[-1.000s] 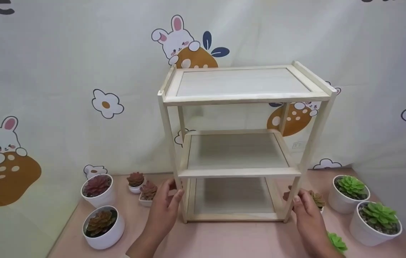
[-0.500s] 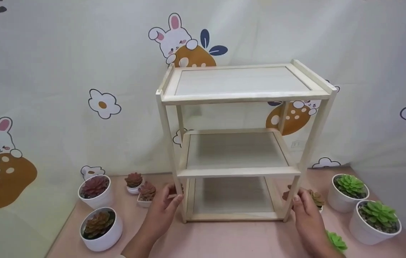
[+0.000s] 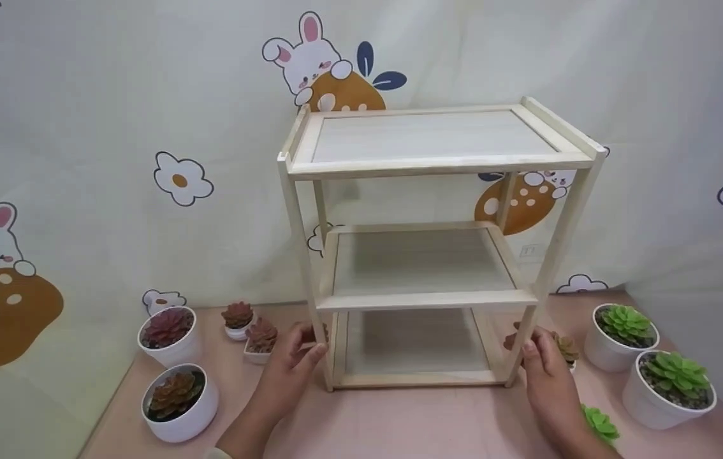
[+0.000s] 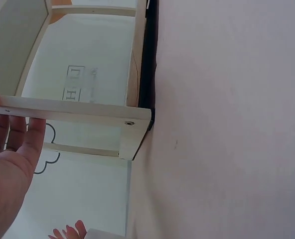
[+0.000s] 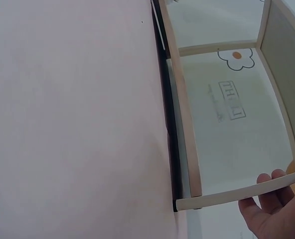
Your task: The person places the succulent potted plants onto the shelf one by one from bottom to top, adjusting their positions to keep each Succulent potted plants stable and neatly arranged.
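A pale wooden three-tier shelf rack (image 3: 425,299) stands upright in the middle of the head view. My left hand (image 3: 285,370) grips its front left leg low down, below the middle tier. On the opposite side my right hand (image 3: 549,382) holds the front right leg at about the same height. In the left wrist view, fingers (image 4: 33,137) curl round the leg, with the thumb on its other side. The right wrist view shows fingers (image 5: 269,196) wrapped about the other leg. Parts of the fingers are hidden behind the legs.
White pots with red-brown succulents (image 3: 173,395) stand on the pink table (image 3: 412,427) at left. Green succulents (image 3: 671,389) in white pots are at right, and a small green one (image 3: 600,424) sits by my right wrist. A printed cloth backdrop (image 3: 227,76) hangs close behind the rack.
The head view has tilted slightly, so the scene sits a little higher and the left side a little further left. Both hands keep their hold on the rack's legs.
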`<state>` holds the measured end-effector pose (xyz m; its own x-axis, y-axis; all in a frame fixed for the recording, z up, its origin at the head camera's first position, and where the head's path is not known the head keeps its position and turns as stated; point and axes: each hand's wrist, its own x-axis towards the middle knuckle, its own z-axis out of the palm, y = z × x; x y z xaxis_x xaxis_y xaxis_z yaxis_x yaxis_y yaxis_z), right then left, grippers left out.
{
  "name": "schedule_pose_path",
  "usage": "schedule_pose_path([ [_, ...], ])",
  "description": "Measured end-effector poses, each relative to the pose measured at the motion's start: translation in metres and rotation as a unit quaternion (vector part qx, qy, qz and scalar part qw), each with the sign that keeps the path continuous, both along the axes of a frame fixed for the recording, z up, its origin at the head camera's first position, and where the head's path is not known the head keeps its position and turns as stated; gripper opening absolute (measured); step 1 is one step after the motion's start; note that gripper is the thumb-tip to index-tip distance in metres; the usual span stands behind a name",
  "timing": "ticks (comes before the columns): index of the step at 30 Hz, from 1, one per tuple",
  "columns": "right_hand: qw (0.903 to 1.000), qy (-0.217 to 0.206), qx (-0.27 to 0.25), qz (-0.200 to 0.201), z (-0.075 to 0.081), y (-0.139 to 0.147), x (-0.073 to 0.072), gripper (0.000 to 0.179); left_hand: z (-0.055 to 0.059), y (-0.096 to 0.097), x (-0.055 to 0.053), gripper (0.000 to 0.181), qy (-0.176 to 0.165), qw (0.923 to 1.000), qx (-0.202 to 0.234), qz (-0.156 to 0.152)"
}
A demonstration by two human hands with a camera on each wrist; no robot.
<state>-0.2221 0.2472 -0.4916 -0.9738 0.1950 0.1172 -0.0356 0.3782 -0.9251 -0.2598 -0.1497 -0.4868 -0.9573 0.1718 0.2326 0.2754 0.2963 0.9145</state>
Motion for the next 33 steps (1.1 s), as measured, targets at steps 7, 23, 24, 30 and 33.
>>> schedule_pose_path([
  [7, 0.9998, 0.0, -0.018, 0.008, 0.002, 0.001, 0.0, 0.045, 0.0, 0.001, -0.001, 0.036, -0.01, 0.9999, 0.004, 0.012],
  [23, 0.9977, -0.029, -0.061, 0.004, 0.009, 0.002, 0.002, 0.048, 0.001, 0.002, 0.0, 0.041, -0.013, 0.9998, -0.004, 0.012],
  [24, 0.9976, -0.029, -0.063, 0.004, 0.011, 0.003, 0.003, 0.049, 0.001, 0.002, 0.0, 0.042, -0.013, 0.9999, -0.004, 0.01],
  [30, 0.9986, -0.01, -0.051, 0.005, 0.02, 0.008, 0.009, 0.054, 0.001, 0.002, 0.0, 0.04, -0.01, 0.9998, 0.01, -0.009],
  [33, 0.9988, 0.01, -0.048, 0.007, 0.024, 0.01, 0.014, 0.054, 0.001, 0.001, 0.0, 0.037, -0.013, 0.9998, 0.011, -0.013],
])
